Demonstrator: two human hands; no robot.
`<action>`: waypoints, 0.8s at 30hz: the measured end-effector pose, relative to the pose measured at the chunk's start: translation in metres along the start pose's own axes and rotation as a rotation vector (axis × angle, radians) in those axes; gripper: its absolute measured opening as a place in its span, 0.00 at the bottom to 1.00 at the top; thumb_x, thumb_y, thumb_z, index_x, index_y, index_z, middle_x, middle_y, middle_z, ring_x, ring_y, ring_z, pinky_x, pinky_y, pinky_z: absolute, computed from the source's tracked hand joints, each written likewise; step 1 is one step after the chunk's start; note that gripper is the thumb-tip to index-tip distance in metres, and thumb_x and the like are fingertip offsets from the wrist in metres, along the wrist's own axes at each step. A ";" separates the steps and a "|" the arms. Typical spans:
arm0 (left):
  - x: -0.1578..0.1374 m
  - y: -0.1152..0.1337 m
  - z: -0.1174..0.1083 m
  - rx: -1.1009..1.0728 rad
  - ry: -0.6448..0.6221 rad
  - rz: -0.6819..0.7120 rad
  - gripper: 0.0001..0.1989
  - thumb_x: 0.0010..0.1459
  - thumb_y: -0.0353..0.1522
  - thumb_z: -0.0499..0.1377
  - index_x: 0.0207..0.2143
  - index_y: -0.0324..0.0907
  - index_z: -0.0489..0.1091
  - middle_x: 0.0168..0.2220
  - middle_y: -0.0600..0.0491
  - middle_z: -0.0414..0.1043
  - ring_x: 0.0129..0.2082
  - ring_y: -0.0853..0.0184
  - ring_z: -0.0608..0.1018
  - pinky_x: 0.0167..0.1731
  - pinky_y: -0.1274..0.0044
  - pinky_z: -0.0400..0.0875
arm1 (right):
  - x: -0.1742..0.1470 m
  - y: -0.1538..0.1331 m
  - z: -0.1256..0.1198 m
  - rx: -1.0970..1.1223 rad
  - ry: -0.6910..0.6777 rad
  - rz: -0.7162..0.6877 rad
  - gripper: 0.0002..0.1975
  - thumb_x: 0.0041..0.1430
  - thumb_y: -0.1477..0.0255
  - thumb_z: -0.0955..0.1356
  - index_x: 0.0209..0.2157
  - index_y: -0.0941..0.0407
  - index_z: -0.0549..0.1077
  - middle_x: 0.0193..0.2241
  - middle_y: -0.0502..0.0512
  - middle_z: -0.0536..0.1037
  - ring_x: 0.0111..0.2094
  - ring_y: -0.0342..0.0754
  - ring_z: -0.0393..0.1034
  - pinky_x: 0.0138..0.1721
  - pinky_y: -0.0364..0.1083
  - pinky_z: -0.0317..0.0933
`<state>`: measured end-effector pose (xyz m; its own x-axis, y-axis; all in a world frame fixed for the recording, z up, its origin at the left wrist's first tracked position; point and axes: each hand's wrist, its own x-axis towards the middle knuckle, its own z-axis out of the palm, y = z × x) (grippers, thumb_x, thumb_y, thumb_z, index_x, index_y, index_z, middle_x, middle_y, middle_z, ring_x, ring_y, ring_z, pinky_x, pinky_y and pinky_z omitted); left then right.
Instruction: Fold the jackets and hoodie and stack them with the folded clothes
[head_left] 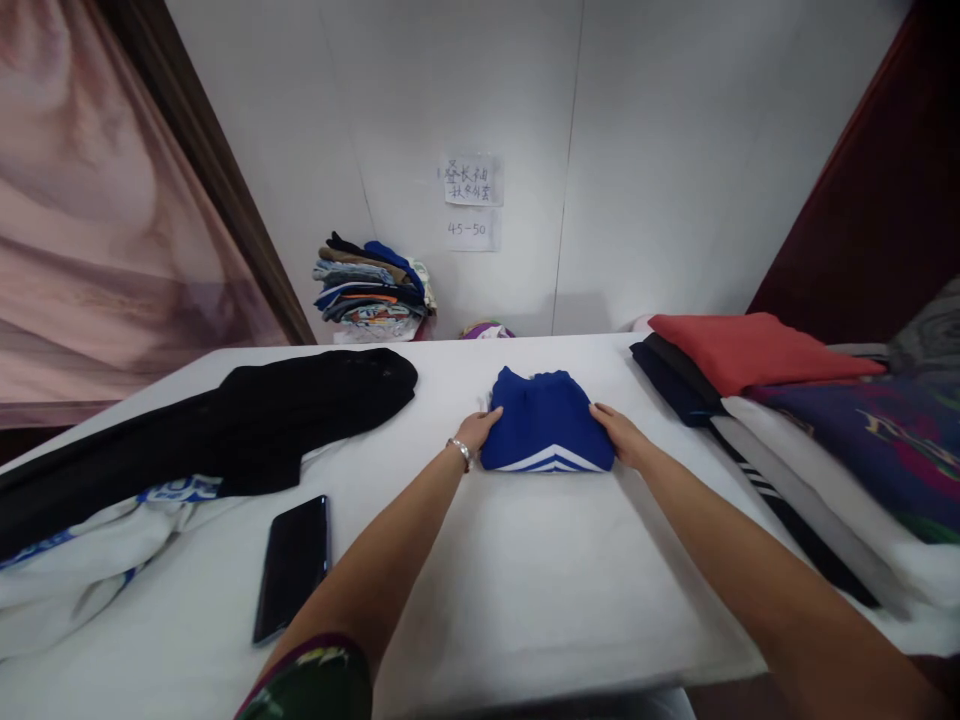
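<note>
A folded blue garment (544,420) with white stripes along its near edge is in the middle of the white table (555,560). My left hand (478,430), with a silver bracelet at the wrist, grips its left side, thumb on top. At the opposite side my right hand (616,432) holds the garment's right edge in the same way. The fingers beneath the cloth are hidden. Whether the garment is lifted or rests on the table I cannot tell.
Left lie a black garment (262,420), a white and blue garment (112,545) and a phone (292,565). Folded clothes, topped by a red one (757,350), are stacked on the right. Another clothes pile (371,285) stands by the wall, near paper signs (472,200).
</note>
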<state>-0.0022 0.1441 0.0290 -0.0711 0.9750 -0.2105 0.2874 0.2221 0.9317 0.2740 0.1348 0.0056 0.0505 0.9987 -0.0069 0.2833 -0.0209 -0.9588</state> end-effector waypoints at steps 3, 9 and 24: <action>-0.006 -0.017 0.004 0.029 0.044 0.022 0.28 0.52 0.48 0.60 0.48 0.36 0.70 0.47 0.42 0.75 0.43 0.61 0.78 0.42 0.75 0.70 | -0.021 0.018 0.000 0.153 0.031 0.156 0.37 0.55 0.54 0.66 0.62 0.56 0.55 0.54 0.65 0.70 0.49 0.54 0.71 0.48 0.53 0.67; -0.009 -0.017 0.018 0.145 0.143 0.069 0.19 0.57 0.40 0.56 0.48 0.38 0.70 0.48 0.43 0.74 0.49 0.59 0.74 0.47 0.73 0.66 | -0.042 0.018 0.011 0.077 0.089 0.081 0.37 0.54 0.59 0.67 0.63 0.54 0.54 0.46 0.60 0.76 0.47 0.56 0.72 0.50 0.55 0.66; -0.080 -0.043 -0.005 0.257 0.035 0.107 0.19 0.59 0.43 0.49 0.37 0.39 0.73 0.39 0.45 0.78 0.40 0.58 0.77 0.42 0.70 0.69 | -0.116 0.021 0.011 0.151 -0.030 0.109 0.31 0.56 0.58 0.66 0.59 0.52 0.59 0.43 0.57 0.78 0.43 0.55 0.74 0.46 0.54 0.70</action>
<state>-0.0137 0.0569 0.0071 -0.0587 0.9932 -0.1007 0.5279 0.1165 0.8413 0.2634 0.0193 -0.0166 0.0439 0.9919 -0.1192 0.1304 -0.1240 -0.9837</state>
